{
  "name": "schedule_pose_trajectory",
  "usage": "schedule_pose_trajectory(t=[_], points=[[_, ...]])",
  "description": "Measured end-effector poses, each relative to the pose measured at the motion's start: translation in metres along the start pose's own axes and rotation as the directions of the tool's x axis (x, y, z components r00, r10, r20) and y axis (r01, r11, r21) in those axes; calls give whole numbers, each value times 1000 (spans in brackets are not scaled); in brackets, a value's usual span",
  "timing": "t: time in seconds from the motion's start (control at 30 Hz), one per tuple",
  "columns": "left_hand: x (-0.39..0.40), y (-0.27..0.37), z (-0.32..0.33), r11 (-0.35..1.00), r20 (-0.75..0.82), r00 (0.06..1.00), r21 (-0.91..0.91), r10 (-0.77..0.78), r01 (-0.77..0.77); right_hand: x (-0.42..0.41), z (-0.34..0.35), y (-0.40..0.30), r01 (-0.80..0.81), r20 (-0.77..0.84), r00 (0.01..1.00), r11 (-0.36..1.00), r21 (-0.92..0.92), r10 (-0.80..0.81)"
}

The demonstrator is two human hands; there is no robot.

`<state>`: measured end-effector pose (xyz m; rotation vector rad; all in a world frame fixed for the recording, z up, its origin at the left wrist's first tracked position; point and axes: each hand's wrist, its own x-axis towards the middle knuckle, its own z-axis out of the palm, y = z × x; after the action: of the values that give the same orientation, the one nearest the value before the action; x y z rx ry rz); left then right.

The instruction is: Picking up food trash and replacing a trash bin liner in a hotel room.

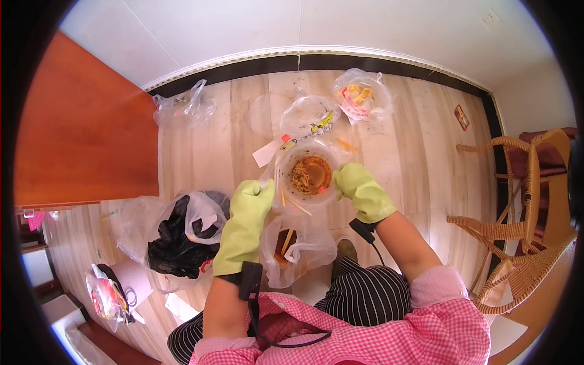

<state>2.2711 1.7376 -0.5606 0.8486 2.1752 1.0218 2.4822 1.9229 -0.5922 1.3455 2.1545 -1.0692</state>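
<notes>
Both my hands wear light green rubber gloves. My left hand [250,205] pinches the left edge of a translucent plastic bag [269,175]. Inside that bag stands a round plastic bowl [329,157] with noodle scraps and reddish-brown broth [312,175]. At the bowl's right side, my right hand [362,189] has its fingers curled on the bag or rim; which one is hard to tell. Wooden chopsticks [296,207] lie along the bowl's near left side. Closer to me, a second clear bag [310,260] surrounds a container of dark brown liquid, with chopsticks [287,242] across it.
A bin bag with black plastic [178,246] stands left of my left hand. Beyond the bowl lie a clear lid [264,114], another bowl [308,114] and a bag with yellow spoons [365,96]. An orange-brown table [91,127] borders the left, a wicker chair [524,228] the right.
</notes>
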Motion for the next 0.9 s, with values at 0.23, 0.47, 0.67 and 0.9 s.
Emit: schedule_pose_trajectory(t=[0.23, 0.47, 0.67, 0.9], points=[[7, -4, -23, 960, 49, 999, 280, -13, -1, -67, -40, -14, -71, -50, 988, 716, 694, 146], [3, 66, 7, 723, -6, 803, 439, 596, -533, 11, -5, 42, 225, -25, 972, 896, 384, -233], [-5, 44, 80, 518, 456, 774, 576, 439, -633, 21, 18, 9, 186, 52, 970, 863, 470, -238], [18, 21, 89, 591, 384, 907, 697, 173, -407, -5, 44, 82, 243, -116, 885, 236, 941, -451]])
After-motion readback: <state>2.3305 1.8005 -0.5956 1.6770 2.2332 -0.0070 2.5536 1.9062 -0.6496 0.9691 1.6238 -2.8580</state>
